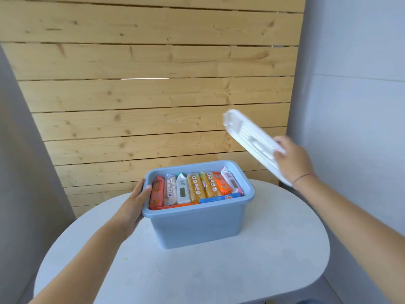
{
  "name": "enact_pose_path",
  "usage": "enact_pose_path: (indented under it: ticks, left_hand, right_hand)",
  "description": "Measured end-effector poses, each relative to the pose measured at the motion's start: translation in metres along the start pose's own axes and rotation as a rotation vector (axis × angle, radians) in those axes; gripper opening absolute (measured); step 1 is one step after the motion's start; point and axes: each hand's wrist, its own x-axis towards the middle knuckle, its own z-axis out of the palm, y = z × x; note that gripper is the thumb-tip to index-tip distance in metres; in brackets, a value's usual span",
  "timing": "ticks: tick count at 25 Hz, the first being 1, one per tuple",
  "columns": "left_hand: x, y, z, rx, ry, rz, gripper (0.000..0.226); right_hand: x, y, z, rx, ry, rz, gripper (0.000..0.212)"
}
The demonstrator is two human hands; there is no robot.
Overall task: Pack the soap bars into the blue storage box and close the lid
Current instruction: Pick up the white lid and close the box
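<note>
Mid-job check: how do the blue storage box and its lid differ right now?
Colour: the blue storage box is pale blue, the lid white. Pose: the box stands level on the table; the lid is tilted in the air. Grip: the left hand grips the box's rim; the right hand holds the lid. Both look like plastic.

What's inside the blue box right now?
Wrapped soap bars fill the blue box: a row standing on edge, plus a blue bar and an orange bar lying along the near wall. Anything beneath them is hidden.
</note>
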Motion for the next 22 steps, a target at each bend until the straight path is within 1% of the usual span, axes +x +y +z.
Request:
enact_pose_path:
  ticks: [2,4,5,6,8,9,10,12,14,16,17,18,19,20,21,22]
  left_hand:
    - [-0.003,-0.002,-0.002,0.074,0.034,0.04,0.037]
    - [-0.006,-0.001,-0.001,0.09,0.047,0.058,0.03]
    - [-0.007,0.0,-0.003,0.062,0.061,0.061,0.033]
    - [-0.006,0.001,-0.003,0.03,0.06,0.045,0.039]
    - [-0.003,0.001,-0.005,-0.035,0.059,0.022,0.049]
    - [-0.003,0.003,-0.005,-0.069,0.075,0.012,0.05]
    - [-0.001,0.005,-0.006,-0.08,0.106,0.003,0.045]
    - [0.003,0.008,-0.006,-0.023,0.149,-0.015,0.031]
    - [0.002,0.009,-0.004,0.031,0.128,-0.01,0.022]
    - [0.001,0.009,-0.006,0.082,0.1,-0.004,0.024]
    - [0.001,0.008,-0.007,0.096,0.095,-0.008,0.023]
    - [0.003,0.007,-0.01,0.104,0.12,-0.022,0.019]
    - [0.005,0.007,-0.013,0.108,0.173,-0.066,0.014]
    - [0.009,0.005,-0.016,0.113,0.201,-0.141,0.018]
    - [0.013,0.003,-0.018,0.094,0.192,-0.236,0.031]
    - [0.015,0.002,-0.019,0.037,0.146,-0.341,0.042]
  right_hand:
    - [-0.025,-0.036,0.027,-0.036,-0.078,-0.216,0.035]
    - [-0.049,-0.054,0.05,-0.068,-0.141,-0.457,0.033]
    - [-0.058,-0.062,0.058,-0.067,-0.155,-0.56,0.031]
    - [-0.063,-0.065,0.063,-0.066,-0.179,-0.623,0.03]
    - [-0.073,-0.068,0.069,-0.087,-0.23,-0.691,0.031]
    - [-0.078,-0.068,0.072,-0.108,-0.25,-0.718,0.032]
    - [-0.082,-0.068,0.073,-0.127,-0.27,-0.731,0.033]
    - [-0.086,-0.06,0.072,-0.143,-0.307,-0.743,0.034]
    - [-0.09,-0.054,0.066,-0.142,-0.346,-0.748,0.03]
    - [-0.093,-0.049,0.057,-0.076,-0.463,-0.655,0.028]
    - [-0.093,-0.048,0.052,-0.013,-0.494,-0.58,0.032]
    - [-0.088,-0.045,0.05,0.061,-0.48,-0.467,0.036]
    - [-0.078,-0.042,0.049,0.141,-0.408,-0.316,0.037]
    - [-0.063,-0.037,0.049,0.218,-0.319,-0.118,0.039]
    - [-0.046,-0.027,0.054,0.277,-0.317,0.126,0.043]
    - [-0.034,-0.02,0.058,0.348,-0.438,0.392,0.05]
